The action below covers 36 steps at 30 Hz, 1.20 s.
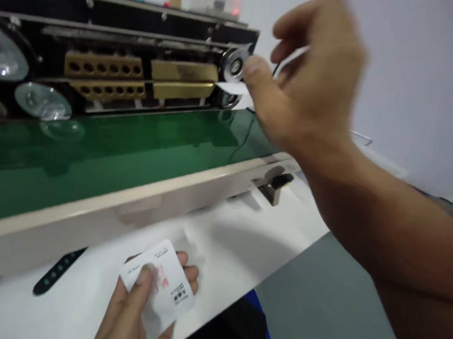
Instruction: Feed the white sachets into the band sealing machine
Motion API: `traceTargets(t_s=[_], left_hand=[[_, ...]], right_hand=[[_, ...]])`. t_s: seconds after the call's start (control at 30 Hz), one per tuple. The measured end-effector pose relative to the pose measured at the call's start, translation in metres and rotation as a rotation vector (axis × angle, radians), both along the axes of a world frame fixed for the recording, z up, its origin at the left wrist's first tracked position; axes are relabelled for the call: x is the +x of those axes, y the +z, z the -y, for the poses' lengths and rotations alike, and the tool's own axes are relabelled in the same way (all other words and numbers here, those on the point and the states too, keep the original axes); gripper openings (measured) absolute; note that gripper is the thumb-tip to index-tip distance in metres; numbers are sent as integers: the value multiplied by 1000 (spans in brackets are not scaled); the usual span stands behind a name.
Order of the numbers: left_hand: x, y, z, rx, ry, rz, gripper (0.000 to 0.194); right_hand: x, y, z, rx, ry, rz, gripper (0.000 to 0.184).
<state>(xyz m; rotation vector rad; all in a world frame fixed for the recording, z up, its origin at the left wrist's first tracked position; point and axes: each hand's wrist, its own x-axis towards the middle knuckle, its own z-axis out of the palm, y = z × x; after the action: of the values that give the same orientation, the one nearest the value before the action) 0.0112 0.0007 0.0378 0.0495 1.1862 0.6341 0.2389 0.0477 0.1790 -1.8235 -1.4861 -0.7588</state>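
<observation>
My left hand [137, 308] is low in view, closed on a small white packet [160, 288] with red and black print, held over the white table [247, 250]. My right hand [309, 77] is raised at the right end of a band sealing machine [128, 68]. Its thumb and fingers pinch a thin white piece [234, 87] at the machine's end roller [235, 65]. The hand is blurred by motion. The green conveyor belt [114, 156] runs below the brass sealing blocks [184, 77].
A black strip with small holes [56, 272] lies on the table at the left. A metal bracket [274, 186] sticks out under the belt's cream frame. A white wall stands at the right, grey floor below the table edge.
</observation>
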Motion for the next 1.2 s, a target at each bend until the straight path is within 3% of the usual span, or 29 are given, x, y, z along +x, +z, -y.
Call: traceTargets(t_s=[0.07, 0.1, 0.2, 0.27, 0.37, 0.53, 0.63, 0.73, 0.83, 0.9, 1.07, 1.13, 1.2], left_hand=[[-1, -5, 0, 53, 103, 37, 41], [-1, -8, 0, 106, 140, 71, 43], [-2, -12, 2, 185, 169, 166, 36], [-2, -13, 3, 202, 175, 171, 29], [-3, -11, 2, 218, 182, 192, 20], [-3, -10, 0, 182, 183, 186, 34], [0, -11, -1, 263, 181, 278, 22], [4, -14, 0, 398, 136, 344, 8], [4, -17, 3, 471, 27, 427, 15], [1, -17, 4, 466, -40, 434, 13], [-7, -14, 6, 503, -224, 407, 13], [-7, -14, 7, 500, -252, 393, 18], [-5, -13, 8, 455, -146, 363, 16]], right_hand=[[-32, -25, 33, -41, 150, -18, 14], [-46, -40, 49, -130, 334, -31, 9], [-76, -85, 79, -501, 619, -326, 21], [-86, -106, 83, -660, 705, -537, 23], [-92, -122, 79, -702, 728, -753, 16], [-98, -134, 84, -688, 767, -904, 34], [-95, -139, 87, -596, 786, -1000, 29], [-88, -136, 84, -449, 728, -1108, 28], [-81, -126, 81, -367, 713, -1184, 29], [-77, -115, 79, -460, 764, -1185, 31], [-66, -92, 74, -883, 771, -1032, 38], [-67, -92, 74, -828, 773, -1114, 40], [-72, -100, 76, -642, 786, -1291, 44]])
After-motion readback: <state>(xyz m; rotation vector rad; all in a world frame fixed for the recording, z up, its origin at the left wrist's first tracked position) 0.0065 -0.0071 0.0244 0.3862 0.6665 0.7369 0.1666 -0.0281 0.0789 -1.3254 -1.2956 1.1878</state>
